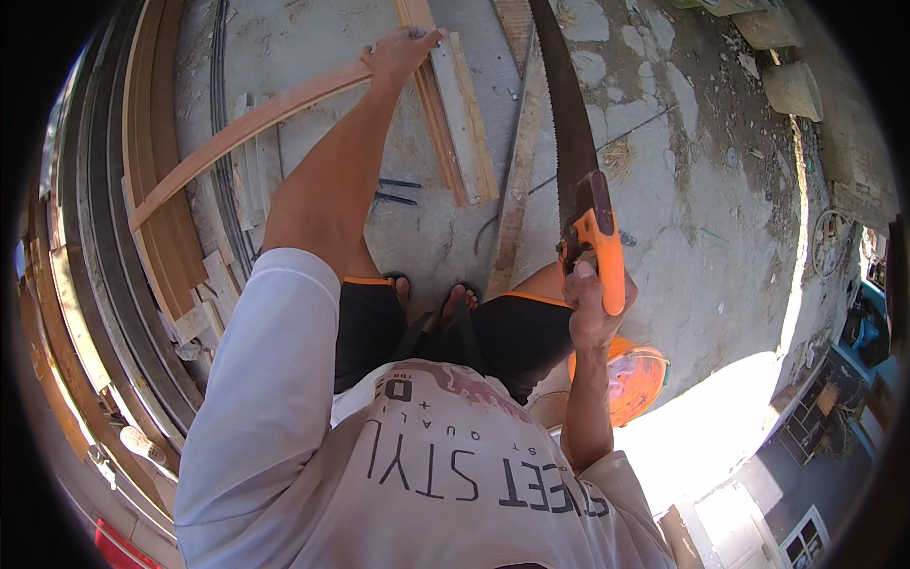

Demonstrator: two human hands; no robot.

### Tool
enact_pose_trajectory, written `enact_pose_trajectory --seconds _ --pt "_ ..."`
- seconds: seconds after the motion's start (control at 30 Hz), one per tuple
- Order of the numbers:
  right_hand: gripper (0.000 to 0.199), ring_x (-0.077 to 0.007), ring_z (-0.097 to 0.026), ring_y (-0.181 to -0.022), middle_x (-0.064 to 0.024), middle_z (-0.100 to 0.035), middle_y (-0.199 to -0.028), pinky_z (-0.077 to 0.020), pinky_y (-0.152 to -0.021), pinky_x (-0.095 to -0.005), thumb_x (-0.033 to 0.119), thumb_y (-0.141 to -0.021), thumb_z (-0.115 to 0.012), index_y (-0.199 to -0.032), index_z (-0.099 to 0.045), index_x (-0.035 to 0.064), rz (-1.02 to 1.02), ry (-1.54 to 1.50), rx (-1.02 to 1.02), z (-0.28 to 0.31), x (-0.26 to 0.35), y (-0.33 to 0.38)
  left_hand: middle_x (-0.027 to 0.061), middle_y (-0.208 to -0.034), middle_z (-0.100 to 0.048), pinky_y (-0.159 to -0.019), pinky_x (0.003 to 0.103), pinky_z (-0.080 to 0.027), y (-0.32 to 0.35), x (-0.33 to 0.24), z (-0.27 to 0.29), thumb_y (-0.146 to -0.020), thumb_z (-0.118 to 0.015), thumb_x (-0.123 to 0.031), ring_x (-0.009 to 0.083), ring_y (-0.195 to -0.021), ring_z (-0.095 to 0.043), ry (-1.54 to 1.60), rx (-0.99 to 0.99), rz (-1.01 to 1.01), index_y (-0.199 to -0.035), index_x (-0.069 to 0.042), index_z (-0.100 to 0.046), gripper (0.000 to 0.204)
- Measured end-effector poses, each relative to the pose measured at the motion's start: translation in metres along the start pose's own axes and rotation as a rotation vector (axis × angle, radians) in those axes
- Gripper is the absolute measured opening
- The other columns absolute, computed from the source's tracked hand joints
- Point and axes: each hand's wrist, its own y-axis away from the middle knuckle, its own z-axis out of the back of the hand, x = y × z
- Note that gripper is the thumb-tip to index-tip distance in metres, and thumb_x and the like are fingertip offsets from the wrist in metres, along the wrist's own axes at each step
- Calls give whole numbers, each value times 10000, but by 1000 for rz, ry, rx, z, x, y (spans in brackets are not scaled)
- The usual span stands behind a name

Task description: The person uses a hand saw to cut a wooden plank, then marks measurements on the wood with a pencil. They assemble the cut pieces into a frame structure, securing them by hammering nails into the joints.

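Observation:
My right hand (597,308) is wrapped around the orange and dark handle of a handsaw (573,123). The long dark toothed blade points away from me, toward the far edge of the view. My left hand (403,55) is stretched far forward, its fingers closed at the end of a thin wooden strip (256,120). This strip runs from the hand down to the left and appears curved in the wide view. Right beside that hand lies a short wooden beam (462,123) with a pale top face. The saw blade is apart from the strip.
Long boards (156,152) and dark metal lengths (104,247) lie along the left. A narrow plank (517,171) is on the concrete floor left of the saw. An orange bucket (637,384) stands by my right forearm. A pale bucket (792,92) sits at the far right.

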Motion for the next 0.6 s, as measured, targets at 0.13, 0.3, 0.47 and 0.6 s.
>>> enact_pose_trajectory --seconds 0.13,0.3,0.47,0.6 --pt "259 -88 -460 -508 12 -496 -584 -395 -484 -271 200 -921 -718 -802 -619 -8 -55 -26 -235 8 26 20 59 -999 -796 -1162 604 -197 -2 -13 -10 -834 -640 -803 302 -1123 -707 -3 0 -22 -1065 -240 -841 641" --pt "308 -95 -449 -472 0 -505 -589 -358 -446 -261 264 -925 -707 -893 -629 -32 -110 -32 -363 -18 45 73 84 -1040 -794 -1164 623 -183 -8 -2 -17 -844 -631 -804 302 -1140 -702 -9 -21 -45 -1071 -228 -839 654" --pt "367 -98 -498 -504 -18 -553 -609 -368 -461 -257 311 -943 -664 -961 -657 -55 -105 27 -450 -56 54 112 110 -1097 -789 -1145 583 -289 -7 -4 -14 -889 -621 -757 335 -1133 -707 -28 25 -87 -1144 -161 -818 678" --pt "402 -104 -528 -540 -30 -595 -659 -384 -489 -250 321 -953 -640 -1027 -681 -72 -139 -15 -550 -73 62 130 160 -1421 -626 -1119 534 -406 -8 -5 -16 -903 -711 -627 352 -1295 -630 -106 62 6 -1533 -176 -469 811"
